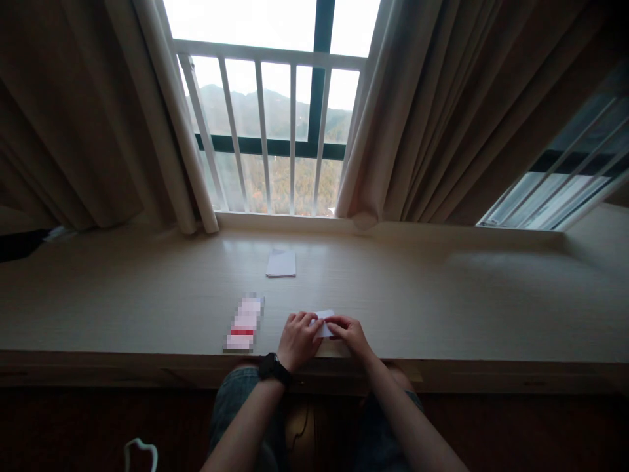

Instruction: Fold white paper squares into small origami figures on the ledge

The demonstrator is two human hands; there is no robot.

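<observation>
Close to the desk's front edge, a small white piece of paper (323,327) lies between my two hands. My left hand (299,337) holds its left side, with the fingers curled over it and a black watch on the wrist. From the right, my right hand (348,330) pinches the paper between thumb and fingers. Part of the paper is hidden under the fingers, and I cannot tell how it is folded. Beyond my hands sits a stack of white square paper sheets (281,263).
A blurred-out pink and white phone-shaped object (244,324) lies left of my hands. The pale desk (417,295) runs beneath a window with white bars (292,131), between brown curtains (417,131). At the far left is a dark object (22,244).
</observation>
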